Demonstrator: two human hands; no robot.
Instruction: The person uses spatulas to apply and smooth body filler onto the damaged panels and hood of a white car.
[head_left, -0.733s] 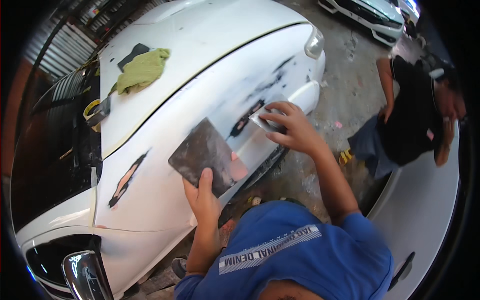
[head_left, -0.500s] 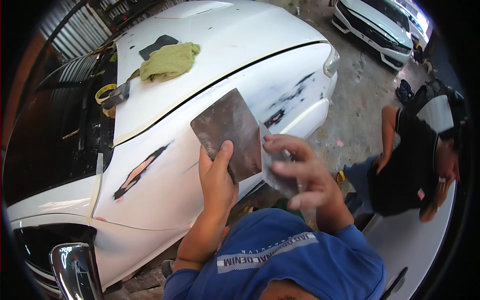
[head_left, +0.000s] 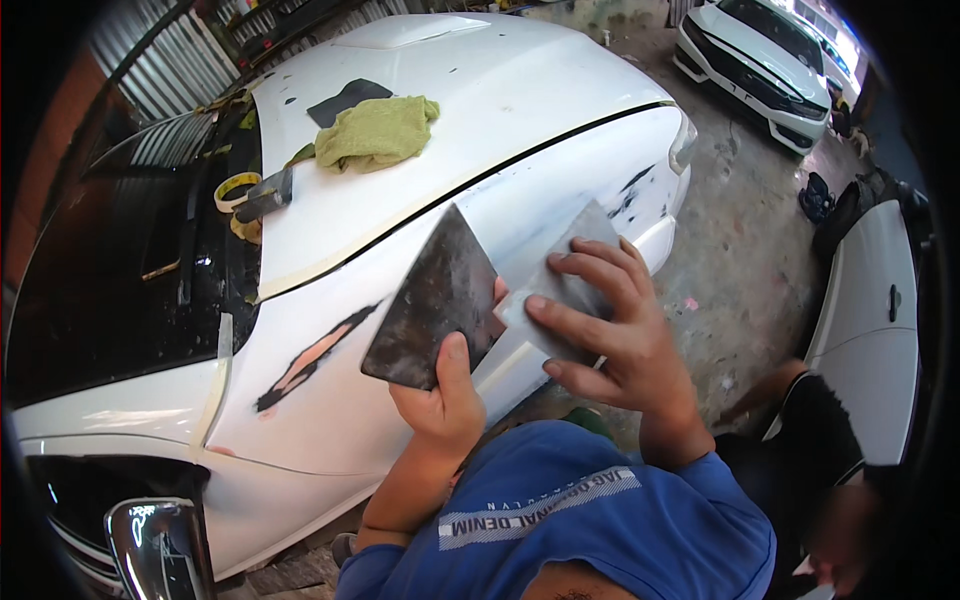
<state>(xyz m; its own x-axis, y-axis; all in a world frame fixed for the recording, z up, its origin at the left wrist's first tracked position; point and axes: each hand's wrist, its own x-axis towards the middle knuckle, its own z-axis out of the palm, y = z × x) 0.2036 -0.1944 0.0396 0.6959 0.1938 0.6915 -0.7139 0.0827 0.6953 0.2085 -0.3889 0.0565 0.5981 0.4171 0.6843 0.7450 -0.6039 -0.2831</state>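
Note:
My left hand (head_left: 437,395) grips a dark, smudged flat plate (head_left: 415,310) by its lower part, thumb on top. Just right of it my right hand (head_left: 585,320) holds a thin pale-grey sheet or blade (head_left: 575,225), fingers spread over its face, its left corner at the plate's right edge. A small pink patch (head_left: 498,295) shows there. Both are held over the white car fender (head_left: 300,420), which has a long dark-edged pink patch (head_left: 305,362) at left and dark blotches (head_left: 632,190) toward the headlight.
On the hood (head_left: 520,70) lie a green cloth (head_left: 375,130), a black sheet (head_left: 340,98) and, near the windscreen, a tape roll (head_left: 230,195). A co-worker in black (head_left: 810,440) bends low at right beside a white panel (head_left: 870,350). Another white car (head_left: 750,60) stands behind.
My right hand has left the fender surface and come to the plate, which has risen and turned. The co-worker has bent down toward the lower right. My view has shifted.

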